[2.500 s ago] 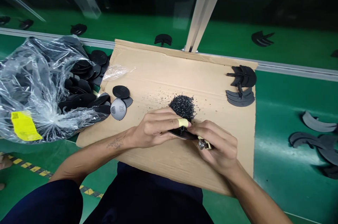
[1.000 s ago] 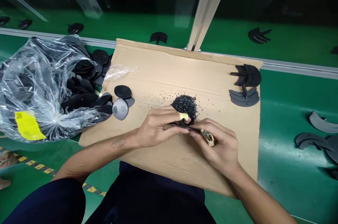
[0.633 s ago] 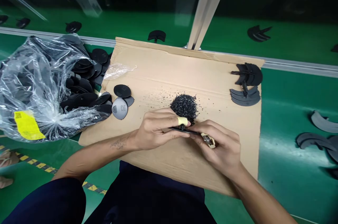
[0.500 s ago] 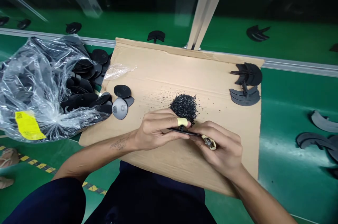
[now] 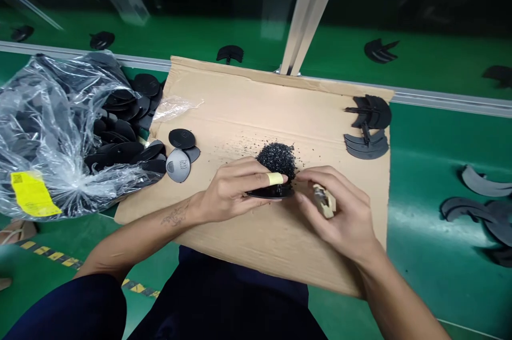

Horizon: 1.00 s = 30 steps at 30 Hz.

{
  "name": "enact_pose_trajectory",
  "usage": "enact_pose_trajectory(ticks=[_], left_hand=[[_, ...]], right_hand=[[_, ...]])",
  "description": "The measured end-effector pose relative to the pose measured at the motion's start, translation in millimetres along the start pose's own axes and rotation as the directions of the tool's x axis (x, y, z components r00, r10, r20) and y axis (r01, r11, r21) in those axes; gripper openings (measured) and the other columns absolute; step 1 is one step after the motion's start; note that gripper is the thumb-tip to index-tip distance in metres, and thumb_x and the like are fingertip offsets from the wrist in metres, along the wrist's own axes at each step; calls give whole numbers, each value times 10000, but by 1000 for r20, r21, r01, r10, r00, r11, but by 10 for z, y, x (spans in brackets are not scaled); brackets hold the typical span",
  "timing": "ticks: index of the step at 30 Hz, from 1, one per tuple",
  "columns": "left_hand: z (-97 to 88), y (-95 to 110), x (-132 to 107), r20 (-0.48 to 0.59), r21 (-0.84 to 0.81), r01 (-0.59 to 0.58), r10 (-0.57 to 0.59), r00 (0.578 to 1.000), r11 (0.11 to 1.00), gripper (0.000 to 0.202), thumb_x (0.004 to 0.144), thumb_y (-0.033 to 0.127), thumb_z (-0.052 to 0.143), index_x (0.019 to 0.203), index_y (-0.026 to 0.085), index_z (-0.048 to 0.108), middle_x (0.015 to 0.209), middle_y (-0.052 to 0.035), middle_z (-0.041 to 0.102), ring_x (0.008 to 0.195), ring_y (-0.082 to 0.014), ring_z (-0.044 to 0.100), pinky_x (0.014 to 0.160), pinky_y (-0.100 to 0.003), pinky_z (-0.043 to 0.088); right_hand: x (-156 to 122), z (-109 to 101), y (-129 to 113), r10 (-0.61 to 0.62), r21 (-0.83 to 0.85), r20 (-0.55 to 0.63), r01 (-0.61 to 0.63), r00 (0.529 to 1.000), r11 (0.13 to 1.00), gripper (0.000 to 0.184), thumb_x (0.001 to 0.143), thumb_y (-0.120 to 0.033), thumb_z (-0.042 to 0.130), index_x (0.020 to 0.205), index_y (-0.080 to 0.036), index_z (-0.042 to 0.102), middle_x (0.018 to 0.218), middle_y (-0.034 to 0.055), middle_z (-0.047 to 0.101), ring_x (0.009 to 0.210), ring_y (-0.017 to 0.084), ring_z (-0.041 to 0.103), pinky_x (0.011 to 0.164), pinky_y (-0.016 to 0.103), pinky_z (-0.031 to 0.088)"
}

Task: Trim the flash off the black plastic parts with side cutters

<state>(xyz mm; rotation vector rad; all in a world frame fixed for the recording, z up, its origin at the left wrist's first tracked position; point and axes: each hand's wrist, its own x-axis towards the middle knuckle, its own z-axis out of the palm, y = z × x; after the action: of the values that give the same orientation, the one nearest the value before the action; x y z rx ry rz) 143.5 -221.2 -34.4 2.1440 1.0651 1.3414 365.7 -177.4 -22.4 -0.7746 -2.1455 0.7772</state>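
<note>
My left hand [image 5: 230, 190] is closed on a thin black plastic disc [image 5: 272, 194], held almost flat just above the cardboard sheet [image 5: 256, 94]; a yellowish tape band wraps its forefinger. My right hand [image 5: 340, 212] is closed round a small beige-handled trimming tool [image 5: 325, 201], a short way right of the disc. A heap of black plastic shavings [image 5: 276, 157] lies right behind both hands.
A clear plastic bag [image 5: 52, 132] with a yellow label spills several black discs at the left. Loose discs, one grey-backed [image 5: 178, 165], lie beside it. Black curved parts [image 5: 367, 126] sit at the cardboard's right edge; more lie on the green surface [image 5: 480, 206] and on the belt behind.
The right hand with the tool has drawn away from the disc to the right. The left hand has tilted the disc flatter and lifted it slightly toward the shavings heap.
</note>
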Motion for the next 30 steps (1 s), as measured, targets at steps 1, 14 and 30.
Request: enact_pose_trajectory(ticks=[1, 14, 30], left_hand=[[0, -6, -3, 13, 25, -13, 13, 1000, 1000, 246, 919, 212, 691, 1155, 140, 681, 901, -82, 720, 791, -138, 640, 702, -280, 543], [32, 19, -24, 125, 42, -67, 61, 990, 997, 152, 945, 217, 650, 1069, 131, 660, 925, -87, 725, 809, -154, 656, 729, -306, 561], [66, 28, -14, 130, 13, -68, 66, 989, 998, 141, 931, 233, 679, 1007, 117, 652, 827, -71, 703, 737, -133, 630, 671, -281, 542]], right_hand=[[-5, 2, 17, -26, -40, 20, 27, 999, 999, 268, 883, -117, 644, 1134, -210, 636, 1012, 103, 713, 907, 229, 694, 752, 371, 586], [-47, 63, 69, -173, -431, 127, 211, 977, 877, 197, 922, -73, 553, 1049, -173, 666, 785, 43, 706, 658, 168, 573, 618, 330, 433], [-75, 22, 46, -139, -436, 202, 216, 970, 874, 172, 955, -100, 507, 999, -160, 663, 770, 53, 705, 646, 167, 592, 600, 315, 444]])
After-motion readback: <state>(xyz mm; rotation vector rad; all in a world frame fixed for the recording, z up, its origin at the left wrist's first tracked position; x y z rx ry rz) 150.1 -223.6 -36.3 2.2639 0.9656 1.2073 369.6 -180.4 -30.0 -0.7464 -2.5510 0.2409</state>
